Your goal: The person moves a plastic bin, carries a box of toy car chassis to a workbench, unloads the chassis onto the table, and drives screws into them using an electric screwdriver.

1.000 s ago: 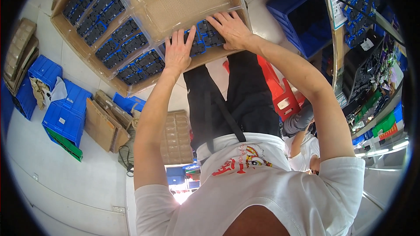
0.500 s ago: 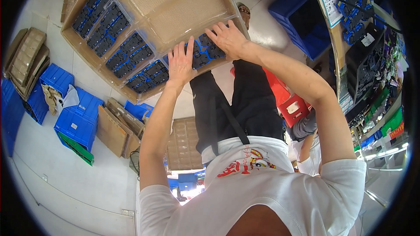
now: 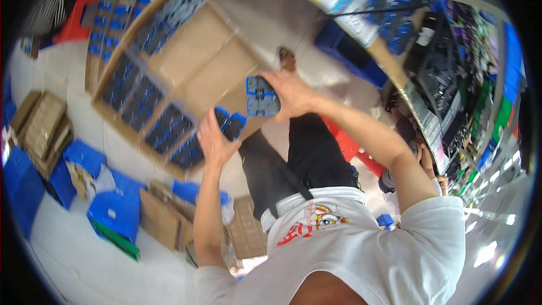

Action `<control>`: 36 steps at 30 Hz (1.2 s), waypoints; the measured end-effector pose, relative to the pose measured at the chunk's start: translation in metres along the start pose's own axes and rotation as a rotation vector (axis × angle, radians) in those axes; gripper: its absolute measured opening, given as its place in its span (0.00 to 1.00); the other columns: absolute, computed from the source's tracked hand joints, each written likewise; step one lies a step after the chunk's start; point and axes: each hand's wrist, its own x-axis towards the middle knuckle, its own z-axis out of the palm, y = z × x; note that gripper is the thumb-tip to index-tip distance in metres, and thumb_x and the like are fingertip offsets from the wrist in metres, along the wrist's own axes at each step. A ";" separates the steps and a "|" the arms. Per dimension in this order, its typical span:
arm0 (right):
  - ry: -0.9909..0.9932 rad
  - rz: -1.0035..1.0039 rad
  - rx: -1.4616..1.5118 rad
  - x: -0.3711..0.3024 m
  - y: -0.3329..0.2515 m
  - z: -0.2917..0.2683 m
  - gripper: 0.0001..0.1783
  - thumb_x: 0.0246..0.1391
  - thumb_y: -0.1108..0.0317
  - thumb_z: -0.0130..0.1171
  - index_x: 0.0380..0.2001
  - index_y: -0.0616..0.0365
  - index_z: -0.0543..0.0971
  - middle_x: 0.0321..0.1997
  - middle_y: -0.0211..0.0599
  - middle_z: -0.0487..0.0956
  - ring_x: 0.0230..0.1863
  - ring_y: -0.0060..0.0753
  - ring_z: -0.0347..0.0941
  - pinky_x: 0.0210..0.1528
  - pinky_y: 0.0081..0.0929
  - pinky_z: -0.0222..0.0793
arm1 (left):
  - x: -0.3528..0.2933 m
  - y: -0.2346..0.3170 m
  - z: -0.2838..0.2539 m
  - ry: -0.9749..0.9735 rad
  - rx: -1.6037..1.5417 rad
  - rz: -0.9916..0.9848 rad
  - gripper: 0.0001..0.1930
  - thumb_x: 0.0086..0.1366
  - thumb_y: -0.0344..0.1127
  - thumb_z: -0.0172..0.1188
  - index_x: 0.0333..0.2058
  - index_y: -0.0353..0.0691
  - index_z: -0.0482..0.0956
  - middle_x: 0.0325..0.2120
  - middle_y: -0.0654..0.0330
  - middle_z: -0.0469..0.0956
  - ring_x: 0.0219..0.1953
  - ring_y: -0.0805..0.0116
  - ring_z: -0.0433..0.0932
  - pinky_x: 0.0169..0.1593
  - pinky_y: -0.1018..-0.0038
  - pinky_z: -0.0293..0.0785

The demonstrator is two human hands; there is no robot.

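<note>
My left hand [image 3: 212,142] is closed on a pair of black-and-blue plastic parts [image 3: 232,126], thumb and fingers on either side. My right hand [image 3: 293,95] grips another small group of dark grey-and-blue plastic parts [image 3: 263,105] from its right side. Both groups are held up over the near right corner of a shallow brown cardboard tray [image 3: 164,165], apart from each other. Similar black-and-blue parts [image 3: 145,101] lie in rows in the tray's left and near compartments. Bare brown cardboard shows in its middle and right compartments. Motion blurs the finer shapes.
A second tray of blue parts [image 3: 116,14] lies behind on the left. Blue crates [image 3: 116,203] and flat cardboard [image 3: 161,217] stand at the left. At the right are a dark blue bin [image 3: 353,53] and a crowded workbench [image 3: 389,70]. Another person's arm [image 3: 427,161] shows below the bench.
Both hands, which rested on parts in the tray's near right compartment, now hold some of them lifted out and turned. The view has swung, so the bench looks closer and the tray tilts.
</note>
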 end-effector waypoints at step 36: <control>0.781 0.368 1.075 -0.286 0.094 -0.235 0.66 0.25 0.62 0.75 0.71 0.69 0.55 0.68 0.53 0.66 0.71 0.44 0.61 0.74 0.34 0.50 | 0.308 0.421 -0.078 -0.441 1.065 1.822 0.48 0.41 0.34 0.72 0.64 0.44 0.61 0.54 0.57 0.70 0.62 0.57 0.68 0.71 0.53 0.54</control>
